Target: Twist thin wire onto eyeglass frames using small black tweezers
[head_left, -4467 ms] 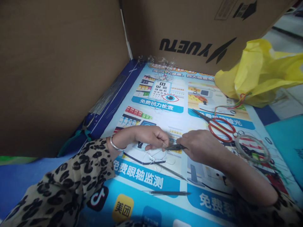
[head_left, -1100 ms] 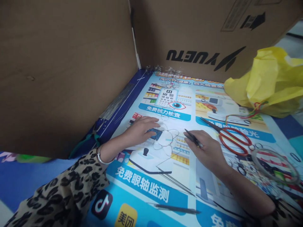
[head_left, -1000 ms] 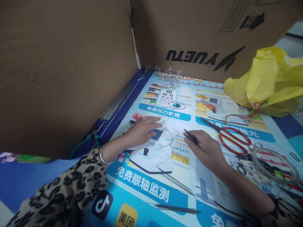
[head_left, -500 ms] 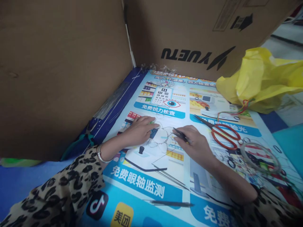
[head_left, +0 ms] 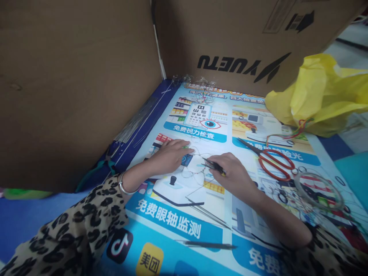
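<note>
A thin wire piece bent into loops like a flower (head_left: 193, 173) lies on the printed poster between my hands. At its left edge, my left hand (head_left: 170, 156) has its fingers and thumb closed around the wire; the exact pinch is partly hidden. My right hand (head_left: 234, 174) grips small dark-jawed pliers (head_left: 214, 165) with a bit of yellow on the handle. Their tips point left, over the right side of the loops, with the jaws slightly apart. Straight wire lengths (head_left: 208, 214) lie just below the wire piece.
Red-handled scissors (head_left: 276, 165), a coil of clear line (head_left: 319, 189) and tangled small rings are to the right. Behind stand cardboard walls (head_left: 244, 34) and a yellow bag (head_left: 319, 96). Teal-handled pliers (head_left: 107, 163) and wire strips (head_left: 135, 122) lie left. Dark rods (head_left: 209, 245) lie in front.
The pliers have moved slightly left and down over the wire loops, and their jaws now show apart. My left hand stays at the wire's left edge. The whole view has shifted slightly.
</note>
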Motion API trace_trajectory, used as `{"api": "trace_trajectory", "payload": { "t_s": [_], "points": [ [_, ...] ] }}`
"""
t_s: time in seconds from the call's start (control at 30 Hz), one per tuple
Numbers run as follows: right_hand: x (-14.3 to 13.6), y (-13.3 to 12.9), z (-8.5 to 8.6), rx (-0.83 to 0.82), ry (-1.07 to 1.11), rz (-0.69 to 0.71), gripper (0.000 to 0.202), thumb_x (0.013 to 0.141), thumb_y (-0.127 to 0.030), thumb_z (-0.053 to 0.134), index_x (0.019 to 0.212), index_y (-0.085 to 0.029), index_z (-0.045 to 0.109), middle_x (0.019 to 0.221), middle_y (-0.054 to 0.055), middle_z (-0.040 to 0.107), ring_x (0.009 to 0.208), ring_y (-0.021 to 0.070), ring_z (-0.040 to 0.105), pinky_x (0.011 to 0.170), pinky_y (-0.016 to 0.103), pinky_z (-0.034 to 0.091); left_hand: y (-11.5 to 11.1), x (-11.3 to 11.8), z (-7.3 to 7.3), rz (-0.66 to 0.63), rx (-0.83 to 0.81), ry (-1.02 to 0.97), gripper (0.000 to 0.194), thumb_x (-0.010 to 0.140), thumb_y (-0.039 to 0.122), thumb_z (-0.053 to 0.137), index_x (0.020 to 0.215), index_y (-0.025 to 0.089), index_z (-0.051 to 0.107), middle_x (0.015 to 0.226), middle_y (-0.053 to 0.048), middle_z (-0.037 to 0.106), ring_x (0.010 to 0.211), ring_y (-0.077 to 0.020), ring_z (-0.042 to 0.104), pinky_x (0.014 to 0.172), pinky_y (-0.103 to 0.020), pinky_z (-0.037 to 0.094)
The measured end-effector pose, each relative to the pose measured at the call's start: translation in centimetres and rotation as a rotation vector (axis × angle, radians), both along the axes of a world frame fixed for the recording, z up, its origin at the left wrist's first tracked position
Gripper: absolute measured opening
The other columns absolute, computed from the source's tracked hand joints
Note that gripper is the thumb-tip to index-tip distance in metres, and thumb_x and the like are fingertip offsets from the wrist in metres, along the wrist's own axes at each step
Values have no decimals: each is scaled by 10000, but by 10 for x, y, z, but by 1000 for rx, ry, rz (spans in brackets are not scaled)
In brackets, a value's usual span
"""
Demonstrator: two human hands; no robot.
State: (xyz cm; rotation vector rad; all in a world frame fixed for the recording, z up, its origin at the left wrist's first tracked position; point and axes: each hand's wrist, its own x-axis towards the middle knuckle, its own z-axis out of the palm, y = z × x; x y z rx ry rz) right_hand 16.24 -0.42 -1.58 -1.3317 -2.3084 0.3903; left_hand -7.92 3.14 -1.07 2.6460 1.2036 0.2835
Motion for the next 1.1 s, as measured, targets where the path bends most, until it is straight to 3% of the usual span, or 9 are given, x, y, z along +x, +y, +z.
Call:
{"api": "trace_trajectory", "payload": {
  "t_s": [0.37,0.53,0.67,0.8,1.1],
  "points": [
    [2,0,-4,-1,2,16,268,761,-186,487,1002,-227,599,976,19,660,893,199,527,782,347,412,-2,0,-2,-1,39,-66,429,810,114,399,1198,246,525,1312,-57,466,1210,-215,379,996,-417,298],
    [3,1,-5,13,16,34,243,772,-212,499,991,-237,601,963,18,664,860,201,534,767,353,411,-10,4,7,-18,141,-217,328,786,85,420,1020,199,620,1094,-57,600,1033,-189,499,905,-369,360],
    [3,1,-3,9,36,43,225,779,-225,500,972,-235,616,957,21,670,847,192,542,776,358,413,-21,7,21,-182,89,-217,281,756,33,416,852,181,635,849,-23,645,845,-148,548,804,-316,382],
    [2,0,-1,13,67,41,238,769,-207,511,981,-226,617,969,18,670,861,187,544,789,354,419,-34,10,26,-353,59,-183,240,767,76,455,881,198,628,895,-7,650,840,-145,539,789,-308,367],
    [2,-1,-3,36,66,19,250,762,-187,508,980,-237,619,969,16,672,883,189,555,795,354,433,-51,18,21,-399,150,49,232,839,157,424,996,178,593,848,-45,622,814,-180,493,726,-331,331]
  ]
}}
